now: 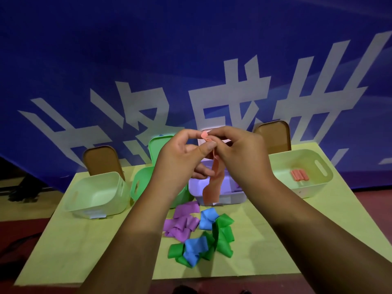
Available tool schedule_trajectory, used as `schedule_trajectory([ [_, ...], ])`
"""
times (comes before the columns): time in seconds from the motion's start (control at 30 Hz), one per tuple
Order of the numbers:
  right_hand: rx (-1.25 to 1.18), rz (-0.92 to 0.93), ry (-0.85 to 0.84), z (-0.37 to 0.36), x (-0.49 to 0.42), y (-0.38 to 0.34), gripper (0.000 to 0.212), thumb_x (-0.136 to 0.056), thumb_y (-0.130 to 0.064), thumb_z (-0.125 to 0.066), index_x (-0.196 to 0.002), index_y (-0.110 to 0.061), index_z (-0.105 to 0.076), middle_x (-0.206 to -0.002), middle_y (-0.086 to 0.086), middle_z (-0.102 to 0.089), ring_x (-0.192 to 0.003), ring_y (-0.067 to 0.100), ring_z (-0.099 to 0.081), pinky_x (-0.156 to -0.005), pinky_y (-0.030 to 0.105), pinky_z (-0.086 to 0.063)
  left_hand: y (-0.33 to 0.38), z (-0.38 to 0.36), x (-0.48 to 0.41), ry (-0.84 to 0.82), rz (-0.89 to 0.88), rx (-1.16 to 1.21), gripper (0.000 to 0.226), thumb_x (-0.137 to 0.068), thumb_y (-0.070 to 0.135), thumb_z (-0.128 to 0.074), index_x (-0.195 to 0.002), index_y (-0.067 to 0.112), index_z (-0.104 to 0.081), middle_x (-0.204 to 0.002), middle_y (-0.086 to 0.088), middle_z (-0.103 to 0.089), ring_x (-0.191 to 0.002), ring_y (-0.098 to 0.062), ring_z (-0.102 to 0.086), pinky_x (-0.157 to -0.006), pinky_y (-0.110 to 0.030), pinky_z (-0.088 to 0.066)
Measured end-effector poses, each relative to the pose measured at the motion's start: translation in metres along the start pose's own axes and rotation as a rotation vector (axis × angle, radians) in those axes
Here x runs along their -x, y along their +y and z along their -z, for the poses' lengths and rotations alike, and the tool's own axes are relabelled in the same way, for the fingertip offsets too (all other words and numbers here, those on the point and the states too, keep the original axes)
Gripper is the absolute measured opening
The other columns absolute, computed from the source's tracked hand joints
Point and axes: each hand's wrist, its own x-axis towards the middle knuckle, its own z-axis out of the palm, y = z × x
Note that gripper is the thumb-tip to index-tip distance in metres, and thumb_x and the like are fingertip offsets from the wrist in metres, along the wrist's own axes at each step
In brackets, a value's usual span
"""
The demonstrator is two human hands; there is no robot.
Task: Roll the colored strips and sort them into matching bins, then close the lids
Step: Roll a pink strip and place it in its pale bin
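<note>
My left hand (180, 153) and my right hand (237, 151) are raised together above the bins and pinch the top end of an orange strip (213, 183), which is curled into a small roll between the fingertips. The rest of the strip hangs down in front of the lilac bin (224, 199). Purple strips (182, 222), blue strips (206, 218) and green strips (224, 234) lie in a loose pile on the yellow-green table. Rolled orange strips (299, 174) lie inside the pale right bin (318, 183).
A pale green bin (99, 194) stands at the left with a brown lid (101, 160) upright behind it. Next to it is a green bin (142, 183) with its lid (158, 147) up. Another brown lid (273, 134) stands behind the right bin. A blue banner backs the table (63, 240).
</note>
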Motion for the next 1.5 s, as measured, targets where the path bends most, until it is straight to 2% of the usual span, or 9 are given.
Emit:
schedule_trajectory([
  [0.23,0.131,0.096,0.004,-0.027,0.01,-0.014,0.026,-0.1,-0.048,-0.062,-0.107,-0.032,-0.081,-0.092,-0.015,-0.077,-0.081,0.007,-0.072,-0.072,0.04,-0.061,-0.013,0.03,0.008,-0.022,0.021,-0.017,0.022,-0.105,0.03,-0.07,-0.126,0.024,-0.066,-0.094,-0.002,-0.083,-0.068,-0.032,-0.08,-0.072,-0.048,-0.069],
  [0.43,0.205,0.113,-0.049,-0.057,0.013,-0.036,0.045,-0.096,-0.059,-0.047,-0.107,-0.032,-0.081,-0.088,-0.012,-0.077,-0.078,0.008,-0.073,-0.068,0.038,-0.062,-0.024,0.065,0.012,-0.002,0.046,0.003,0.022,-0.104,0.031,-0.071,-0.124,0.029,-0.065,-0.093,0.0,-0.083,-0.068,-0.032,-0.08,-0.074,-0.05,-0.068],
  [0.57,0.267,0.136,-0.073,-0.081,0.013,-0.049,0.032,-0.097,-0.052,-0.057,-0.105,-0.032,-0.08,-0.086,-0.011,-0.077,-0.077,0.011,-0.073,-0.068,0.04,-0.061,-0.031,0.092,0.016,0.009,0.071,0.03,0.02,-0.103,0.031,-0.072,-0.122,0.029,-0.065,-0.093,0.001,-0.083,-0.068,-0.033,-0.08,-0.075,-0.05,-0.069],
  [0.67,0.273,0.156,-0.101,-0.102,0.014,-0.062,0.026,-0.098,-0.051,-0.061,-0.103,-0.033,-0.08,-0.088,-0.013,-0.077,-0.081,0.01,-0.07,-0.072,0.041,-0.059,-0.037,0.118,0.02,0.011,0.088,0.056,0.028,-0.103,0.031,-0.073,-0.129,0.025,-0.065,-0.094,0.0,-0.083,-0.069,-0.034,-0.08,-0.075,-0.048,-0.069],
  [0.83,0.154,0.015,-0.148,-0.136,0.013,-0.085,0.018,-0.099,-0.047,-0.07,-0.101,-0.032,-0.08,-0.087,-0.018,-0.075,-0.083,0.002,-0.07,-0.078,0.036,-0.06,-0.045,0.16,0.024,-0.002,0.065,0.068,0.031,-0.103,0.029,-0.072,-0.133,0.025,-0.066,-0.097,0.001,-0.083,-0.071,-0.028,-0.081,-0.076,-0.045,-0.069],
  [0.93,0.141,0.012,-0.144,-0.155,0.013,-0.098,0.013,-0.098,-0.043,-0.072,-0.103,-0.033,-0.079,-0.086,-0.02,-0.073,-0.083,-0.001,-0.07,-0.079,0.032,-0.06,-0.05,0.18,0.02,0.006,0.055,0.059,0.031,-0.104,0.029,-0.071,-0.134,0.026,-0.066,-0.097,0.004,-0.084,-0.071,-0.027,-0.081,-0.078,-0.047,-0.069],
  [1.13,0.117,-0.024,-0.114,-0.186,0.012,-0.116,0.015,-0.098,-0.042,-0.073,-0.106,-0.033,-0.082,-0.089,-0.018,-0.077,-0.084,-0.002,-0.072,-0.081,0.031,-0.06,-0.058,0.214,0.016,0.005,0.021,0.04,0.037,-0.105,0.028,-0.069,-0.142,0.031,-0.067,-0.101,0.006,-0.084,-0.072,-0.024,-0.081,-0.08,-0.048,-0.069],
  [1.3,0.167,0.005,-0.124,-0.203,0.012,-0.128,0.016,-0.1,-0.037,-0.071,-0.11,-0.031,-0.083,-0.093,-0.014,-0.08,-0.084,0.001,-0.073,-0.081,0.032,-0.059,-0.066,0.235,0.017,-0.003,0.015,0.041,0.047,-0.107,0.024,-0.066,-0.153,0.032,-0.059,-0.105,0.004,-0.083,-0.077,-0.025,-0.082,-0.082,-0.042,-0.068],
  [1.5,0.176,0.008,-0.134,-0.215,0.012,-0.132,0.016,-0.102,-0.034,-0.071,-0.113,-0.029,-0.082,-0.094,-0.014,-0.079,-0.084,0.002,-0.072,-0.08,0.032,-0.062,-0.07,0.253,0.018,-0.027,-0.015,-0.016,0.052,-0.107,0.031,-0.065,-0.157,0.037,-0.053,-0.111,0.004,-0.081,-0.082,-0.02,-0.082,-0.088,-0.045,-0.067],
])
